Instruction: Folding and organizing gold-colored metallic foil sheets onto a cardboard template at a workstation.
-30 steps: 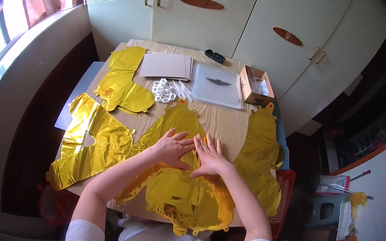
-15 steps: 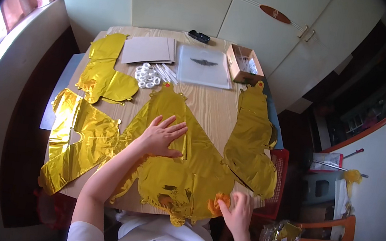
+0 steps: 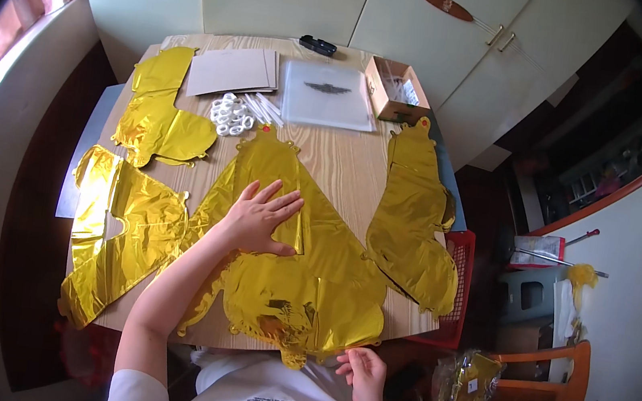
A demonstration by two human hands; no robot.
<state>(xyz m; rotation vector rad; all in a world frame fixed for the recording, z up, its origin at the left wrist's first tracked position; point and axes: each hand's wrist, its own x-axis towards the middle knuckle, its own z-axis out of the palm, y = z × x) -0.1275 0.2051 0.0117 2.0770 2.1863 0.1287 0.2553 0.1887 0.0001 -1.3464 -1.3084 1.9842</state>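
Note:
A large uninflated gold foil balloon (image 3: 338, 251) lies flat in the middle of the table, its lower edge hanging near the front edge. My left hand (image 3: 260, 217) rests on it palm down, fingers spread. At the balloon's near right edge, my right hand (image 3: 364, 375) is closed, thumb and fingers pinching the foil's rim. More flat gold foil balloons lie around: one at the far left (image 3: 162, 111), another at the near left (image 3: 144, 218) with a round hole, and a third on the right (image 3: 407, 220).
Along the back are grey-brown cardboard sheets (image 3: 232, 74), white rings (image 3: 231, 114), white sticks (image 3: 267, 108), a clear plastic folder (image 3: 329, 108), a black object (image 3: 318, 45) and an open carton (image 3: 386, 104). A red basket (image 3: 455, 287) and wooden chair (image 3: 572, 396) stand at right.
My right hand has moved left and nearer, and the crumpled orange-looking foil at its fingers has flattened out. My left hand stays on the balloon. The view has shifted slightly.

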